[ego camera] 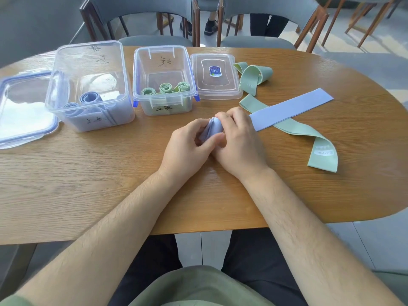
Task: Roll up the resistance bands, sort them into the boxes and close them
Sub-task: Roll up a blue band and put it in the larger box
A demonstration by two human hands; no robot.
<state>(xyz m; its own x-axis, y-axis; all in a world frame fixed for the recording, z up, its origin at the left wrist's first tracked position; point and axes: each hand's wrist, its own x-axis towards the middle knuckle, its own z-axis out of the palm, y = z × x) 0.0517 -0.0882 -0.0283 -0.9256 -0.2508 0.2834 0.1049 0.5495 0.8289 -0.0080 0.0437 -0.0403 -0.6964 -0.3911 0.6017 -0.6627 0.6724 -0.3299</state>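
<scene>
The blue band's (pixel 291 109) rolled end is mostly hidden between the left hand (pixel 187 142) and right hand (pixel 239 140). The picture's left edge cuts off the large lid (pixel 24 111). The handwriting on the large box (pixel 72 62) and small box (pixel 141 69), and the sticker (pixel 214 71) on the small lid (pixel 198 89), are too small to read.

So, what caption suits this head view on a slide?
Left hand and right hand roll a blue band on the table, near the blue-roll box and green-roll box.

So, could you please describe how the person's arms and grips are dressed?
The left forearm and right forearm are bare, with no watch or bracelet. The left grip and right grip wear no gloves, and no rings show. A sage-green short sleeve edges the left arm, matching the shirt.
</scene>
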